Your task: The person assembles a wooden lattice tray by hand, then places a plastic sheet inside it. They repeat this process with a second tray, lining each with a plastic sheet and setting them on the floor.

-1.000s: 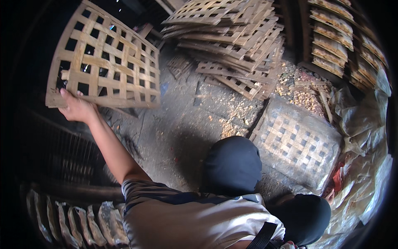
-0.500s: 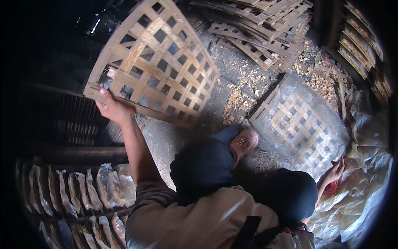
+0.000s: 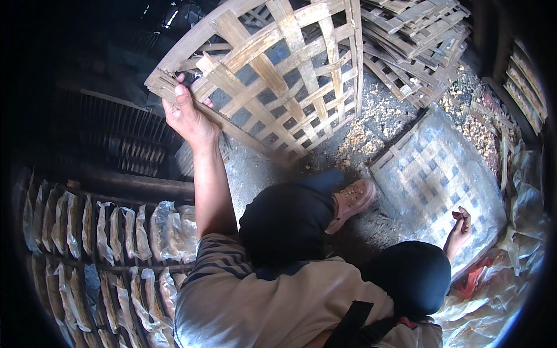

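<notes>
A large woven bamboo tray (image 3: 278, 75) is tilted up on the left, its strips leaving square gaps. My left hand (image 3: 191, 119) grips it by the lower left corner, thumb on the rim and fingertips showing behind it. At the right lies a second woven tray under a clear plastic sheet (image 3: 429, 168). Over its near right part is my right hand (image 3: 461, 228), fingers curled in toward the thumb. Whether anything is between those fingers is hidden.
Several woven trays (image 3: 418, 40) are stacked at the back. Pale crumbs (image 3: 377, 136) litter the floor around them. Crumpled plastic sheets (image 3: 493, 296) and something red (image 3: 474, 279) lie at right. Racked plastic-wrapped slabs (image 3: 116, 232) stand at lower left. My pink clog (image 3: 354, 200) is beside the covered tray.
The tray in my left hand has swung to the right and turned more on edge. My right hand has come up from the covered tray's near edge to over its surface, fingers curling.
</notes>
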### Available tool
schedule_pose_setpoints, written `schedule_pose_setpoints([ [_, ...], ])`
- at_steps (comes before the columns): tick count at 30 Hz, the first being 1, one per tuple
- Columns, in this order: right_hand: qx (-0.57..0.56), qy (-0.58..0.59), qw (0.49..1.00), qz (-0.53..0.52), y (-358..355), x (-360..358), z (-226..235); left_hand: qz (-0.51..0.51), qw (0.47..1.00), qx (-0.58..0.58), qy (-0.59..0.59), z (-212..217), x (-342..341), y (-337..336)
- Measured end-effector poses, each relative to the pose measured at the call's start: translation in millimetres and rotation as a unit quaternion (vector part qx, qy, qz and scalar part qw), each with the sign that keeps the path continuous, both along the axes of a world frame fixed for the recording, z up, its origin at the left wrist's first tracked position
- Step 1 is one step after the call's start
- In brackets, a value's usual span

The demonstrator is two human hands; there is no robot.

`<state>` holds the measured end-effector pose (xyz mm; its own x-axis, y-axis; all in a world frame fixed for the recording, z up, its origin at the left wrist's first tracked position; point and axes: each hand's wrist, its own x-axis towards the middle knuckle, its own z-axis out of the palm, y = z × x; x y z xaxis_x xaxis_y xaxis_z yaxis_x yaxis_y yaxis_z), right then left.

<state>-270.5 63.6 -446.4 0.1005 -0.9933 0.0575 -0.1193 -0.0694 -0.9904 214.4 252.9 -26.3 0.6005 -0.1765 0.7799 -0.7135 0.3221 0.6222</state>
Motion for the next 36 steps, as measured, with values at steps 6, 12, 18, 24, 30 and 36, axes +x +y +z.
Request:
schedule_pose_setpoints([
  [6,0.007,0.000,1.000,-0.028,1.7,-13.2,10.6,-0.026,0.999,0.026,-0.027,6.5,-29.2,-28.0],
  [12,-0.001,0.045,0.999,0.003,-5.0,-41.8,43.5,-0.110,0.993,0.016,-0.030,31.0,-78.0,-59.5],
  [18,-0.062,0.036,0.997,0.015,-18.1,-89.4,94.0,-0.283,0.959,0.030,0.011,76.6,-105.4,-103.2],
  [24,-0.037,0.022,0.985,-0.165,23.1,-118.4,148.2,-0.468,0.881,-0.016,0.071,64.1,-169.5,-182.4],
  [30,0.056,-0.390,0.908,-0.142,66.9,-131.7,141.3,-0.609,0.781,0.023,0.137,44.7,-192.5,-263.7],
  [36,-0.014,-0.482,0.796,-0.365,86.8,-153.3,120.8,-0.641,0.709,0.090,0.280,-61.5,-237.2,-283.6],
])
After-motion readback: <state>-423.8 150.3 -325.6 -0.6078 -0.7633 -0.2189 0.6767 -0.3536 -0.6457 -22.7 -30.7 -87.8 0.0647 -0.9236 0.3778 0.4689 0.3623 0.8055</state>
